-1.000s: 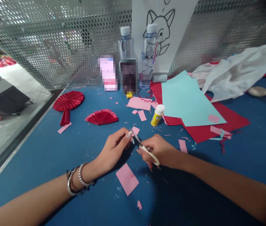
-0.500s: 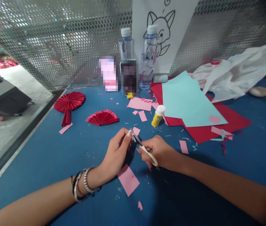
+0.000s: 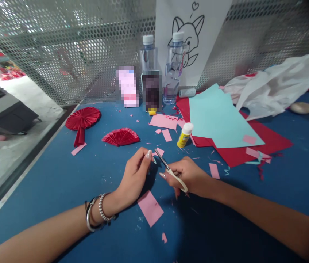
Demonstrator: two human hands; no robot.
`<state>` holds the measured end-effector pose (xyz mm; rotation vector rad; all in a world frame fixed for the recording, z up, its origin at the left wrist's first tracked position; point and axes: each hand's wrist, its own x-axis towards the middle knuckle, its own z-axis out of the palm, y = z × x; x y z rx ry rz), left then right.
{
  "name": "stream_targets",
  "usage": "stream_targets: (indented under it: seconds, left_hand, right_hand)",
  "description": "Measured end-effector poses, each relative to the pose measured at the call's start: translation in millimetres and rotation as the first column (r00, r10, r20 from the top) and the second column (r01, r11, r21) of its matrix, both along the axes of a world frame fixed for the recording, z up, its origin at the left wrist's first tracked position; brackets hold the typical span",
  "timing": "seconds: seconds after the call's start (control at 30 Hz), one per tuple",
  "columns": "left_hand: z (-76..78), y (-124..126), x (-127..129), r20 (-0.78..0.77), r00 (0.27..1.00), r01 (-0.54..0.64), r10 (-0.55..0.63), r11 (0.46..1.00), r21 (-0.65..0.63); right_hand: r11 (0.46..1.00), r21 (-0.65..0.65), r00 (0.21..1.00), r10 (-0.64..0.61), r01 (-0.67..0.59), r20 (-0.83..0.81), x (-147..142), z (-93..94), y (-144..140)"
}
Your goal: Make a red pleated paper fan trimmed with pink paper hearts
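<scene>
Snipping a tiny paper scrap with small scissors (image 3: pixel 167 168), mid-table near the front edge.

Right hand (image 3: pixel 189 177) is closed round the scissor handles, left hand (image 3: pixel 135 175) pinches the scrap at the blade tips; I'd guess it needs turning for the next cut. Blue table (image 3: pixel 47 182) is littered with pink offcuts (image 3: pixel 150 207); red paper fans (image 3: pixel 120 136) sit toward the left edge, glue bottle (image 3: pixel 185 134) mid-table, perforated metal screen (image 3: pixel 61 47) behind.

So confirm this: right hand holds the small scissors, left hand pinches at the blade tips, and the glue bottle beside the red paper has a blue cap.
Not quite. The head view shows the glue bottle with a white cap. The rest holds: the right hand grips the scissors, and the left hand pinches at the blade tips beside the red paper.
</scene>
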<state>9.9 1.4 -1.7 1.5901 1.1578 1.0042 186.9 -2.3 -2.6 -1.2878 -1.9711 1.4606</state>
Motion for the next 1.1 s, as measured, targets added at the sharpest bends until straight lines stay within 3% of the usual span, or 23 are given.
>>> stream_targets:
  seconds: [0.07, 0.17, 0.3, 0.4, 0.73, 1.1]
  left_hand:
    - [0.1, 0.7, -2.3, -0.016, 1.000, 0.014, -0.013, 0.999, 0.036]
    - [0.9, 1.9, -5.6, -0.072, 0.996, 0.053, -0.045, 0.992, 0.117]
    - [1.7, 3.0, -8.3, -0.126, 0.985, 0.144, -0.117, 0.964, 0.225]
    - [1.6, 3.2, -9.3, -0.137, 0.978, 0.190, -0.159, 0.947, 0.260]
    - [-0.2, 3.1, -10.3, -0.149, 0.975, 0.204, -0.165, 0.930, 0.306]
    - [0.6, 3.6, -11.2, -0.199, 0.970, 0.205, -0.141, 0.914, 0.350]
  right_hand:
    - [0.976, 0.214, 0.994, 0.020, -0.044, 0.111, 4.7, 3.5, 1.2]
    - [0.846, 0.508, 0.952, -0.007, -0.158, 0.307, 12.0, 7.4, 3.1]
    - [0.707, 0.648, 0.902, -0.032, -0.285, 0.432, 17.4, 8.6, 5.5]
    - [0.642, 0.696, 0.893, -0.042, -0.320, 0.449, 18.8, 8.0, 6.9]
    - [0.563, 0.755, 0.891, -0.070, -0.335, 0.448, 19.9, 7.6, 7.4]
    - [0.557, 0.741, 0.878, -0.043, -0.375, 0.477, 21.7, 6.6, 7.5]
